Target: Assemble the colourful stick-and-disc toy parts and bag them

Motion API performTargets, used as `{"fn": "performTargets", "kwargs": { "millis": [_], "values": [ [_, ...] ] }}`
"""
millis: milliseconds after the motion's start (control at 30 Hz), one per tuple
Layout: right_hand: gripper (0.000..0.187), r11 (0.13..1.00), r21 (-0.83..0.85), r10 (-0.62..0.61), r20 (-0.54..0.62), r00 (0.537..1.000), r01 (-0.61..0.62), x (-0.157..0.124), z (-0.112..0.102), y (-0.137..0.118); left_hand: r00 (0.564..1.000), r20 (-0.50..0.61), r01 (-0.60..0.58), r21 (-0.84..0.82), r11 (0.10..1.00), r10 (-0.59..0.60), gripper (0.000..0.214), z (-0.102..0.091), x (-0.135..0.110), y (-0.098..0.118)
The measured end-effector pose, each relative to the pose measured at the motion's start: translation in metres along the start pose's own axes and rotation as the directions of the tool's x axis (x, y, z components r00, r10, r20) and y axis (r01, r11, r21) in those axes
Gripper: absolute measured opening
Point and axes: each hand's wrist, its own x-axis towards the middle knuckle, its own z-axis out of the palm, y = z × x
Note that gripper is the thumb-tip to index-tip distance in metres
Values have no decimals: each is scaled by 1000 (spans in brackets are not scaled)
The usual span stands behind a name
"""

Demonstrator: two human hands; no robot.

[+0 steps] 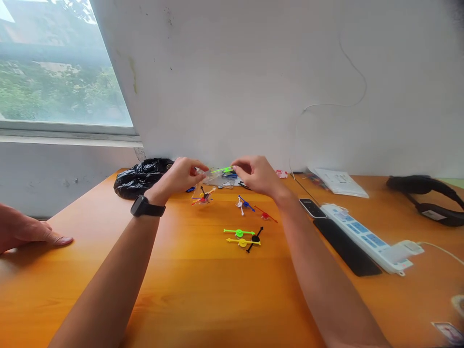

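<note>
My right hand (255, 174) pinches one end of a bright green arrow spinner (227, 169), held above the far part of the table. My left hand (183, 176) is closed at the fingertips on what looks like a clear plastic bag (212, 178), close to the spinner's other end. Below my left hand lies a cluster of mixed-colour spinners (203, 197). Between my forearms are a white spinner (239, 205), a blue one (248, 205) and a red one (266, 215). Nearer me, a green spinner (239, 233), a yellow one (243, 242) and a black one (255, 239) lie together.
A black plastic bag (143, 176) sits at the back left. Another person's hand (32, 232) rests on the table (188, 299) at left. To the right are a power strip (366, 237), a black slab (346, 246), a small white-and-black device (312, 208), a white packet (339, 181) and a black strap (427, 193).
</note>
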Motion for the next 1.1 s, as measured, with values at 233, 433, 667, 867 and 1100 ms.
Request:
{"fn": "performTargets", "kwargs": {
  "millis": [233, 433, 667, 867, 1100],
  "values": [
    [21, 990, -127, -63, 37, 997, 68, 1, 20, -16, 998, 53, -27, -79, 996, 31, 32, 8, -1, 22],
    [14, 950, -313, 6, 4, 1000, -4, 0, 19, -27, 996, 66, -47, -126, 991, 55, 26, 10, 0, 26],
    [13, 993, -112, 59, 173, 983, -40, -5, -1, -23, 996, 34, -73, -120, 990, 77, 33, 13, 3, 21],
    [13, 980, -200, 15, 7, 1000, -13, -2, 10, -30, 991, 113, -51, -162, 986, 70, 37, 13, -1, 25],
    [12, 978, -203, -11, 121, 993, 36, -1, 31, -27, 977, 203, -14, -242, 970, 64, 29, 6, -4, 34]
  ]
}}
